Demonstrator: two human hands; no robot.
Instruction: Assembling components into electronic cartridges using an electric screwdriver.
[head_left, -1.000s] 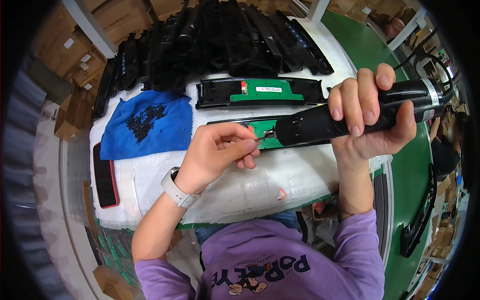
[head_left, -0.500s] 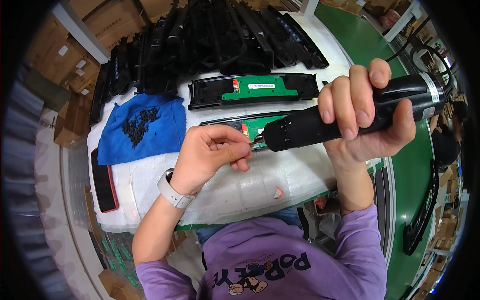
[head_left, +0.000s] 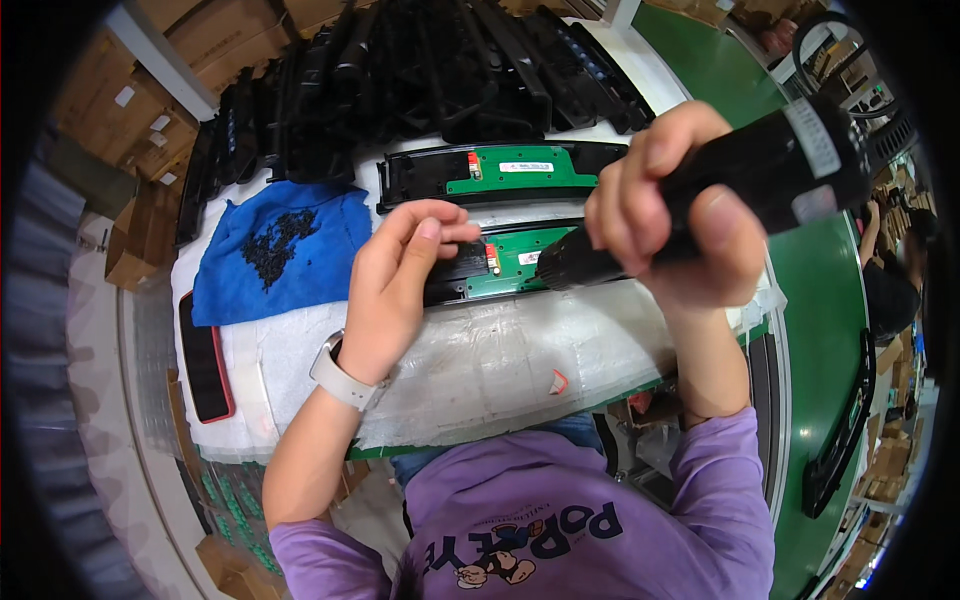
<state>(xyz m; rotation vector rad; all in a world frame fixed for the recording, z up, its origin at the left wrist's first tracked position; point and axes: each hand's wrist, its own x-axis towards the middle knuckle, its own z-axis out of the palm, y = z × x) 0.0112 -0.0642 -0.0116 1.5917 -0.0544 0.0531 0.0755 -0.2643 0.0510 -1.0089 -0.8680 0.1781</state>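
Observation:
My right hand (head_left: 690, 225) is wrapped round a black electric screwdriver (head_left: 765, 165), somewhat blurred, whose nose points down at the green circuit board (head_left: 510, 262) in the nearer black panel (head_left: 462, 265). Whether its bit touches the board I cannot tell. Above the left end of that panel is my left hand (head_left: 395, 265), its fingers stretched out and nothing visible in them. To its left lies a blue cloth (head_left: 340, 255) with a heap of small black screws (head_left: 275, 250).
A second black panel (head_left: 420, 180) with a green board lies just beyond. Many more black panels (head_left: 420, 80) are stacked along the far side. A red-edged phone (head_left: 208, 365) rests at the left. Right of the table runs a green surface (head_left: 815, 400) bearing another black part (head_left: 840, 440).
The screwdriver's nose has dropped from my left fingertips to the circuit board. My left hand has moved up and left, away from the bit, and its fingers have straightened.

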